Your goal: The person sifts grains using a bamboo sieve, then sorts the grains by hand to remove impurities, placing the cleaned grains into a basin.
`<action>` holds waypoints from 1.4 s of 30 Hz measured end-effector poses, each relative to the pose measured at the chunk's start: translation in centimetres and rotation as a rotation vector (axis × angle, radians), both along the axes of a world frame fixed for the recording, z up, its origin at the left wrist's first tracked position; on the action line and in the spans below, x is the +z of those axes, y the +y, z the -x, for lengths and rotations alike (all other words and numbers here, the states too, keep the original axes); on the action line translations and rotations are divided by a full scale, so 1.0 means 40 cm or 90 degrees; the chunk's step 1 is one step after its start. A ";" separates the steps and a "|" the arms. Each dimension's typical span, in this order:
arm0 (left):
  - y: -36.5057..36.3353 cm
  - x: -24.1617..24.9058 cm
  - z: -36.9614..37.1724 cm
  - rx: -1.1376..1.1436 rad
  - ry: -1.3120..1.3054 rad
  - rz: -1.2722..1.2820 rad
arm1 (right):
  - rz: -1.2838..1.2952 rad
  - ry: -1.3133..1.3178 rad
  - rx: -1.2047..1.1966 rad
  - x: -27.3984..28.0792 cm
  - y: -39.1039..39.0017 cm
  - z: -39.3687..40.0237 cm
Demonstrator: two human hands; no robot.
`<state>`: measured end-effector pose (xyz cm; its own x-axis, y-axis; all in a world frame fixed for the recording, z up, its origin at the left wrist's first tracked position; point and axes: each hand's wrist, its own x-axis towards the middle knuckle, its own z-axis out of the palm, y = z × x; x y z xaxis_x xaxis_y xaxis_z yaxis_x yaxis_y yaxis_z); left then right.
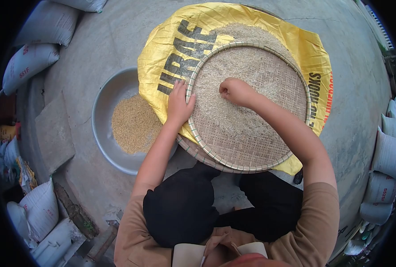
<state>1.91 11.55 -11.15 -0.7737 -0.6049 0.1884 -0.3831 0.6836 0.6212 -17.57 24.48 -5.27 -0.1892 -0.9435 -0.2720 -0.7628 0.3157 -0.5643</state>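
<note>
A round woven bamboo tray (269, 142) with a bound rim lies in front of me, spread with pale grain (233, 64). My left hand (180, 104) rests at the tray's left rim, its fingers stretched out and the thumb against the edge. Over the grain near the tray's middle, my right hand (238, 92) is closed, fingertips pinched together; whatever they hold is hidden. Beneath the tray is a yellow sack (162, 49) with black print, bearing more pale grain beyond the far rim. Part of a second woven tray (193, 151) shows underneath.
To the left, a grey metal basin (101, 127) holds golden-brown grain (133, 124). Filled white sacks (31, 66) lie at the left edge, with more white sacks (387, 147) stacked at the right. My bent knees (180, 204) are close to the tray's near rim, above a concrete floor (82, 187).
</note>
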 end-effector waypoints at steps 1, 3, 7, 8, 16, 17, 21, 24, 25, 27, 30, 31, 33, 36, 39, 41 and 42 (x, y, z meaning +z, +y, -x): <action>0.000 0.000 0.000 0.001 0.000 -0.001 | 0.001 0.000 0.000 -0.004 0.000 -0.003; 0.000 0.000 0.002 0.000 0.001 -0.002 | -0.010 0.058 0.010 -0.010 0.001 -0.007; 0.001 0.006 0.000 0.004 -0.016 0.000 | -0.054 0.040 0.032 -0.012 -0.012 -0.003; 0.002 0.008 0.001 0.004 -0.016 -0.004 | -0.060 0.054 0.035 -0.012 -0.013 -0.004; 0.001 0.006 0.000 0.003 -0.010 -0.007 | -0.039 0.072 0.010 -0.008 -0.009 0.003; 0.001 0.005 0.000 0.004 -0.011 -0.006 | -0.024 0.063 0.009 -0.003 -0.009 0.005; 0.000 0.005 0.000 0.005 -0.013 0.002 | 0.013 0.019 -0.008 0.003 -0.010 0.019; 0.000 0.003 0.000 0.007 -0.012 0.005 | 0.006 -0.071 -0.053 0.010 -0.002 0.033; 0.001 0.004 0.000 0.007 -0.012 -0.002 | 0.007 -0.070 -0.049 0.010 -0.001 0.036; 0.000 0.004 0.000 0.009 -0.011 -0.010 | 0.009 -0.030 -0.060 0.002 0.006 0.040; 0.000 0.002 0.001 0.009 -0.014 -0.011 | 0.056 0.078 -0.019 -0.014 0.022 0.031; 0.000 0.002 0.000 0.008 -0.014 -0.010 | 0.056 0.078 -0.019 -0.013 0.024 0.028; 0.001 0.003 0.000 0.008 -0.014 -0.010 | 0.026 0.053 0.012 -0.007 0.022 0.018; 0.001 0.002 0.000 0.006 -0.012 -0.008 | -0.006 0.056 0.028 0.005 0.014 0.002; 0.000 0.001 -0.001 0.004 -0.014 -0.003 | -0.009 0.070 0.025 -0.013 0.010 0.002; 0.000 0.001 0.000 0.006 -0.015 -0.005 | -0.010 0.071 0.023 -0.025 0.011 0.003; 0.000 -0.002 0.000 0.006 -0.016 0.000 | -0.012 0.071 0.024 -0.025 0.011 0.006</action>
